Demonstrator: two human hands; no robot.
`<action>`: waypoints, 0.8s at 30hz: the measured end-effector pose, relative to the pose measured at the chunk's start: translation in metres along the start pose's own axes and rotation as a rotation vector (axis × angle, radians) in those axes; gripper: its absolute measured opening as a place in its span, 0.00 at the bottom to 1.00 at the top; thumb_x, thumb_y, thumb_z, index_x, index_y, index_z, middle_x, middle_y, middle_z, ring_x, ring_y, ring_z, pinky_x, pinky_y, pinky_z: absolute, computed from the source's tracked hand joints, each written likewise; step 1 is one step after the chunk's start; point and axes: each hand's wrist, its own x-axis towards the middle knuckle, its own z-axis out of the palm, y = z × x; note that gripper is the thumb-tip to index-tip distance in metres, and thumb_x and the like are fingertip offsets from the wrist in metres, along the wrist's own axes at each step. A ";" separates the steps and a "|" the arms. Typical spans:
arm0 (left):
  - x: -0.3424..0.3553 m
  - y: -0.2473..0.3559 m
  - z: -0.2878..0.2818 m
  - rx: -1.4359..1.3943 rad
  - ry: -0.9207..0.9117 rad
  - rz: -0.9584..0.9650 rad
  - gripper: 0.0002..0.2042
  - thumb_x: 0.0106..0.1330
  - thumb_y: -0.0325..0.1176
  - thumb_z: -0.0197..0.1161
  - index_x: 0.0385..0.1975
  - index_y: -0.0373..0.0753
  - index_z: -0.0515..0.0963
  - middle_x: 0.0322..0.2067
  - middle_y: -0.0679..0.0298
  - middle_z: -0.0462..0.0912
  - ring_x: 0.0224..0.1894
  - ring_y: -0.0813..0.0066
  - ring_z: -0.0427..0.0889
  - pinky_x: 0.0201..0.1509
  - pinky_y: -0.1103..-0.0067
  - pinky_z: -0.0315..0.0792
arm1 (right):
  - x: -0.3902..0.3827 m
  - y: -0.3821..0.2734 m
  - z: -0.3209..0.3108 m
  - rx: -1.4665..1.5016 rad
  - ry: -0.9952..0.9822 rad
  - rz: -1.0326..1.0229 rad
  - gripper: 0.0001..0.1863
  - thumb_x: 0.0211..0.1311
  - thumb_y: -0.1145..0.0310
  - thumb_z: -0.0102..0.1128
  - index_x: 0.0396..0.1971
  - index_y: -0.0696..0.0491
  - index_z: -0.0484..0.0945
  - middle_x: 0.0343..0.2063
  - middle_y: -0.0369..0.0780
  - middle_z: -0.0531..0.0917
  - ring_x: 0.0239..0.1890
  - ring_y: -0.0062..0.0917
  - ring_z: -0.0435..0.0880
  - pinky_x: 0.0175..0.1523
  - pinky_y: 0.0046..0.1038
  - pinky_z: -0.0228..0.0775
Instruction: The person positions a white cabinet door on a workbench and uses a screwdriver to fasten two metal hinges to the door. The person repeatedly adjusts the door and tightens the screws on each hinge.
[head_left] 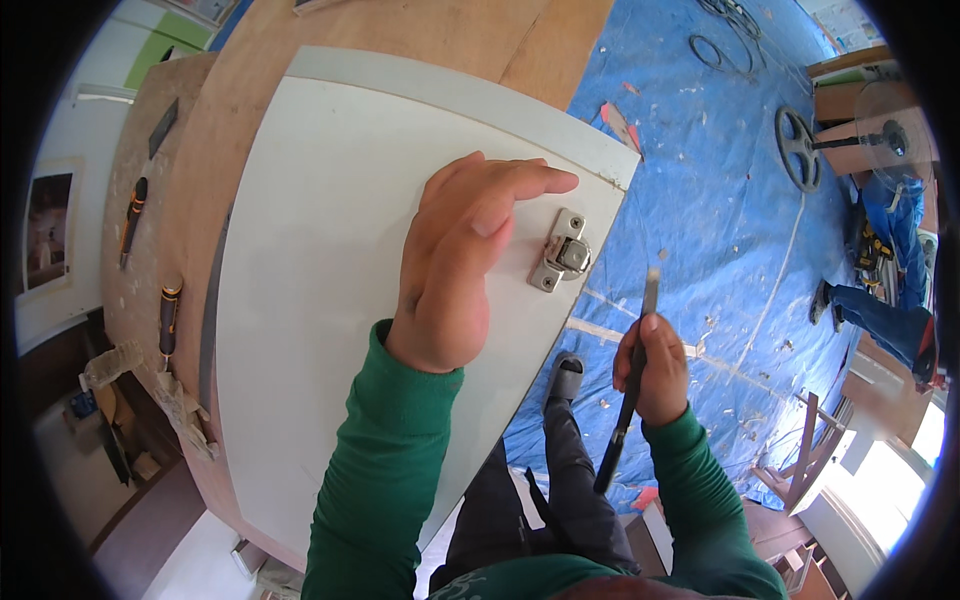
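Note:
A white panel (300, 250) with a pale edge strip lies on wooden boards. My left hand (450, 255) rests on it, fingers loosely bent and apart with nothing visibly held, just left of a metal cabinet hinge (560, 250) that sits near the panel's right edge. Off that edge, my right hand (655, 365) is closed around a long, slim dark tool (625, 420) with a flat, lighter tip pointing up toward the hinge, apart from it.
Hand tools (135, 215) lie on the worn board at left. Blue sheeting (700, 230) covers the floor at right, with coiled cable (715, 50), a fan (890, 135), another person's trousered leg (880, 325) and wooden pieces (805, 450). My feet stand beside the panel.

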 end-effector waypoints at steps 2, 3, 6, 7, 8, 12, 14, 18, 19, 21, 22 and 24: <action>0.003 0.001 -0.002 0.097 -0.043 0.061 0.17 0.66 0.38 0.54 0.47 0.38 0.84 0.47 0.61 0.87 0.54 0.62 0.80 0.73 0.61 0.52 | -0.006 -0.028 0.023 -0.043 -0.052 -0.167 0.19 0.82 0.56 0.44 0.34 0.55 0.73 0.17 0.36 0.74 0.13 0.20 0.73 0.20 0.23 0.65; 0.004 0.005 -0.002 0.149 -0.072 0.071 0.16 0.66 0.38 0.56 0.46 0.39 0.84 0.46 0.62 0.87 0.54 0.63 0.80 0.73 0.61 0.52 | -0.010 -0.043 0.035 -0.083 -0.072 -0.165 0.18 0.81 0.57 0.45 0.35 0.55 0.73 0.17 0.36 0.74 0.14 0.20 0.73 0.20 0.22 0.65; 0.002 0.011 -0.001 0.282 -0.147 0.093 0.14 0.64 0.39 0.61 0.44 0.42 0.86 0.46 0.64 0.87 0.57 0.63 0.79 0.73 0.61 0.53 | -0.016 -0.066 0.065 -0.164 -0.098 -0.166 0.16 0.81 0.60 0.48 0.35 0.56 0.73 0.18 0.35 0.74 0.14 0.18 0.73 0.20 0.21 0.64; 0.001 0.011 -0.002 0.312 -0.159 0.096 0.14 0.64 0.39 0.60 0.44 0.42 0.86 0.48 0.64 0.87 0.60 0.61 0.78 0.74 0.62 0.52 | -0.015 -0.070 0.073 -0.166 -0.087 -0.170 0.15 0.80 0.61 0.48 0.35 0.56 0.73 0.18 0.35 0.74 0.14 0.17 0.73 0.20 0.21 0.64; 0.001 0.010 -0.002 0.342 -0.171 0.098 0.14 0.65 0.38 0.58 0.45 0.42 0.86 0.49 0.63 0.87 0.63 0.60 0.78 0.75 0.62 0.51 | -0.014 -0.072 0.080 -0.168 -0.076 -0.175 0.15 0.80 0.61 0.49 0.34 0.56 0.73 0.18 0.35 0.74 0.15 0.17 0.73 0.19 0.21 0.64; -0.002 0.001 -0.001 0.260 -0.102 0.172 0.11 0.66 0.37 0.60 0.42 0.42 0.86 0.47 0.65 0.87 0.58 0.63 0.80 0.73 0.61 0.54 | -0.008 -0.066 0.083 -0.298 -0.019 -0.154 0.16 0.80 0.61 0.50 0.31 0.54 0.71 0.17 0.33 0.72 0.13 0.15 0.70 0.17 0.20 0.61; -0.004 0.001 0.000 0.259 -0.070 0.189 0.10 0.67 0.37 0.61 0.40 0.43 0.86 0.45 0.66 0.88 0.55 0.66 0.81 0.71 0.61 0.56 | -0.005 -0.068 0.087 -0.328 0.016 -0.162 0.16 0.81 0.59 0.49 0.34 0.54 0.74 0.17 0.34 0.73 0.13 0.16 0.70 0.18 0.19 0.63; -0.006 -0.007 0.003 0.204 -0.014 0.203 0.09 0.69 0.39 0.61 0.36 0.43 0.86 0.40 0.69 0.89 0.49 0.69 0.82 0.68 0.65 0.59 | -0.005 -0.074 0.097 -0.441 0.080 -0.201 0.17 0.80 0.58 0.50 0.33 0.55 0.75 0.16 0.33 0.72 0.13 0.15 0.70 0.18 0.20 0.66; -0.006 -0.008 0.004 0.190 0.016 0.216 0.09 0.69 0.39 0.61 0.35 0.43 0.86 0.38 0.69 0.89 0.47 0.69 0.83 0.67 0.66 0.60 | -0.006 -0.074 0.097 -0.449 0.078 -0.226 0.17 0.80 0.59 0.50 0.33 0.55 0.75 0.17 0.33 0.72 0.13 0.14 0.69 0.18 0.19 0.66; -0.006 -0.011 0.005 0.164 0.057 0.235 0.10 0.70 0.39 0.61 0.34 0.42 0.86 0.36 0.69 0.89 0.44 0.68 0.83 0.64 0.67 0.63 | -0.007 -0.070 0.093 -0.464 0.072 -0.275 0.17 0.80 0.60 0.51 0.32 0.56 0.75 0.18 0.33 0.73 0.13 0.14 0.69 0.18 0.19 0.67; -0.005 -0.013 0.005 0.150 0.067 0.245 0.10 0.70 0.39 0.61 0.33 0.42 0.86 0.35 0.69 0.89 0.43 0.68 0.83 0.63 0.67 0.64 | -0.009 -0.066 0.092 -0.493 0.078 -0.297 0.16 0.80 0.60 0.51 0.32 0.56 0.75 0.19 0.33 0.74 0.13 0.13 0.69 0.18 0.19 0.67; -0.004 -0.013 0.007 0.124 0.086 0.252 0.11 0.70 0.40 0.61 0.32 0.42 0.86 0.33 0.68 0.89 0.41 0.67 0.83 0.60 0.68 0.65 | -0.015 -0.058 0.091 -0.549 0.090 -0.340 0.16 0.80 0.61 0.51 0.32 0.56 0.75 0.21 0.33 0.76 0.13 0.13 0.69 0.19 0.19 0.67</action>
